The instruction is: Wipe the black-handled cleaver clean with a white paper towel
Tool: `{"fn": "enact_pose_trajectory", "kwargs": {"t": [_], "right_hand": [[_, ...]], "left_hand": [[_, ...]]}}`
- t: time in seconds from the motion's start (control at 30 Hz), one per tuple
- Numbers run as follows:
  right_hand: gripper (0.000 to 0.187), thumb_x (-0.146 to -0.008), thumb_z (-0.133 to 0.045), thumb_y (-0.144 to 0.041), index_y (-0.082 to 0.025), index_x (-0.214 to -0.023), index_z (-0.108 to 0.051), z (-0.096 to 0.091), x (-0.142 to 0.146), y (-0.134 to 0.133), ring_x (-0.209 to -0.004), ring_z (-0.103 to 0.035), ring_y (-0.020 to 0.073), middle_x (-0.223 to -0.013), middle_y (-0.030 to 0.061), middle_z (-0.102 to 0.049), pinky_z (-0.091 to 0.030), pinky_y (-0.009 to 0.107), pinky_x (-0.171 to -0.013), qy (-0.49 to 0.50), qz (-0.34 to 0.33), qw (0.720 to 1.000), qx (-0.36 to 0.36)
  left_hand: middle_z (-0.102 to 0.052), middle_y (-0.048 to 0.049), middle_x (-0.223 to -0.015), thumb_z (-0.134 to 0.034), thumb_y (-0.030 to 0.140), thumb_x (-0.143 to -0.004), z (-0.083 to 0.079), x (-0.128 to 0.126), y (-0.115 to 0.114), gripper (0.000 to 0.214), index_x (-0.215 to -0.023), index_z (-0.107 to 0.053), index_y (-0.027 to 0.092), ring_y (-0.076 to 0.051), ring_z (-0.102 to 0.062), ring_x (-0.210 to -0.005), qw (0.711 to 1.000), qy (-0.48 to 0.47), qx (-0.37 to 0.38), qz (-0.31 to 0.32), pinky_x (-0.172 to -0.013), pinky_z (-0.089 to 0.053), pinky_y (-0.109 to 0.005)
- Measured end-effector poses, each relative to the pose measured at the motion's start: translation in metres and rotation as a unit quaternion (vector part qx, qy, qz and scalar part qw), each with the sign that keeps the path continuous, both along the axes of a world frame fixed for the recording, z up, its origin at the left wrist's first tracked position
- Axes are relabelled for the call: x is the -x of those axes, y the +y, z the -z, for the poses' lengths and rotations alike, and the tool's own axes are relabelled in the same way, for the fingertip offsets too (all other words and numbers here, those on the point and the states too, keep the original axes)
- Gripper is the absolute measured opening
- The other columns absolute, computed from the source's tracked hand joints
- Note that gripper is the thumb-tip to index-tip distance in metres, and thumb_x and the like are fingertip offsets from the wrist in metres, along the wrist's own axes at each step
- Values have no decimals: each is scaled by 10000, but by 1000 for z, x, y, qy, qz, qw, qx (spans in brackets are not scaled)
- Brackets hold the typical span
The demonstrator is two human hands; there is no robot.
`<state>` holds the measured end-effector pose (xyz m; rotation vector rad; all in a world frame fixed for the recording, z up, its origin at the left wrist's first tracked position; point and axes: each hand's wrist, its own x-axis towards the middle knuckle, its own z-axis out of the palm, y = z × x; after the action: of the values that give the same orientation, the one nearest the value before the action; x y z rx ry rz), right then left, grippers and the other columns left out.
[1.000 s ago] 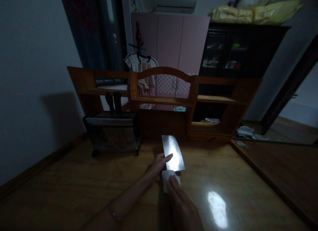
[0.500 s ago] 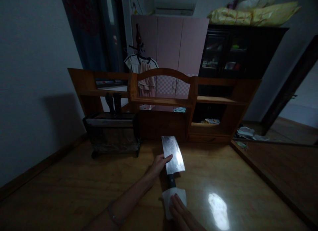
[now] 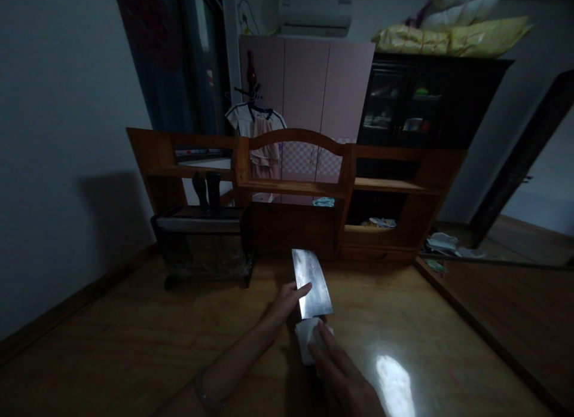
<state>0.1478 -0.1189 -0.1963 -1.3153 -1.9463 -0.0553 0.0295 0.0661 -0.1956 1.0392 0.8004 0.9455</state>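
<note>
A cleaver (image 3: 314, 288) with a broad shiny blade is held over the wooden surface, blade pointing away from me. My left hand (image 3: 287, 298) grips the blade by its left edge, thumb lying across the flat face. Around the handle is a folded white cloth or tissue (image 3: 305, 343), which hides most of that handle. My right hand (image 3: 343, 372) presses on the white piece, its fingers laid over it just below the blade. Whether its thumb wraps underneath is hidden.
A knife block (image 3: 204, 243) with two dark-handled knives stands at the left. Behind it runs a wooden shelf unit (image 3: 296, 186). Light reflects off the wooden tabletop (image 3: 394, 321), which has a raised edge on the right.
My right hand has slid the white piece forward along the handle, up close to the blade. The left hand still holds the blade, and the view has tilted slightly.
</note>
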Motion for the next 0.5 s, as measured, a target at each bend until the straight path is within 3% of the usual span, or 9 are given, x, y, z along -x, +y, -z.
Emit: {"fn": "enact_pose_trajectory", "kwargs": {"t": [0.13,0.27,0.4,0.5], "right_hand": [[699,-817,-461,36,-262,-1446,-401,1,8,24,-1293,-462,227,-1469,85,-414,-493,289,-992,-52,-6,999,-1],[752,-785,-435,71,-260,-1458,-376,13,12,26,-1278,-483,197,-1454,62,-440,-504,236,-962,-61,-8,998,10],[636,-848,-434,31,-274,-1405,-466,24,15,16,-1259,-510,179,-1418,41,-498,-496,209,-968,-35,19,999,-9],[541,-894,-431,1,-238,-1374,-506,30,13,12,-1255,-514,181,-1376,66,-547,-475,228,-996,-44,2,998,-40]], "left_hand": [[-737,-117,-778,-825,482,-632,-4,1,-3,479,-862,-728,73,-210,-675,-653,1000,-1,-1,-6,-585,-468,-256],[-733,-120,-779,-808,491,-654,-2,1,-2,479,-876,-724,75,-202,-662,-627,1000,-4,4,-1,-560,-455,-256],[-725,-130,-762,-834,470,-625,-2,0,-1,471,-827,-729,58,-189,-648,-614,1000,-6,6,-5,-554,-442,-248],[-723,-121,-756,-840,474,-608,-2,-1,-1,475,-821,-733,63,-183,-643,-616,1000,-13,7,-5,-563,-443,-247]]}}
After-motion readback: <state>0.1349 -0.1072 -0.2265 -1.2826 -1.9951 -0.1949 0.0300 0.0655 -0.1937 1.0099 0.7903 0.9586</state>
